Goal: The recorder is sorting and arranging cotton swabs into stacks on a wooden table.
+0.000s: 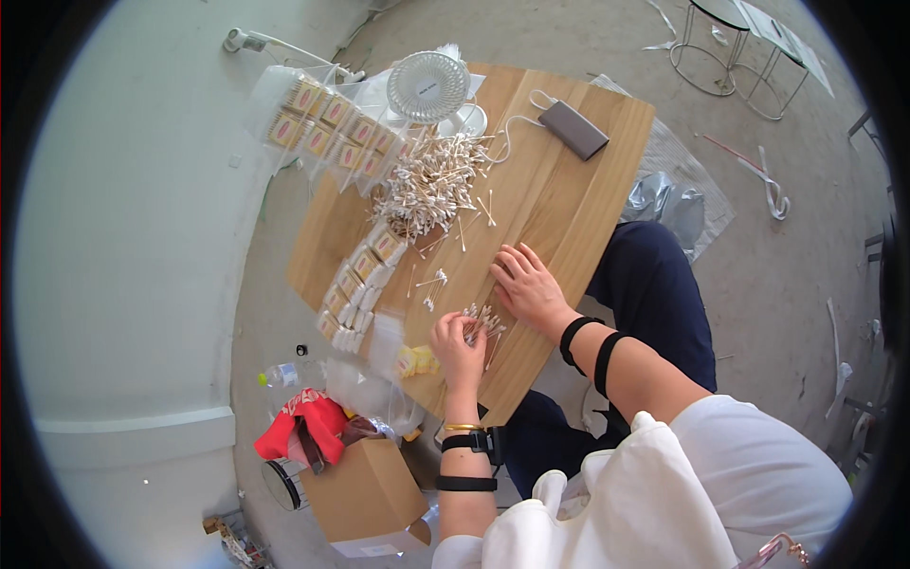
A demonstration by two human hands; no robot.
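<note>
While the right hand [529, 287] lies palm-down on the wooden table [540, 204], gripping nothing visible, the left hand [459, 351] curls fingers round the swab bundle [487, 323], on the tabletop between both hands. Likely very light, thin stiff stems, soft tips; probably splays easily, snaps if bent. Best hold: mid-stem, whole bunch, gentle squeeze.

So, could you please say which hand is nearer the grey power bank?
The right hand: it rests on the table, short of the power bank; the left hand is farther back, leftward, touching a swab bunch.
</note>
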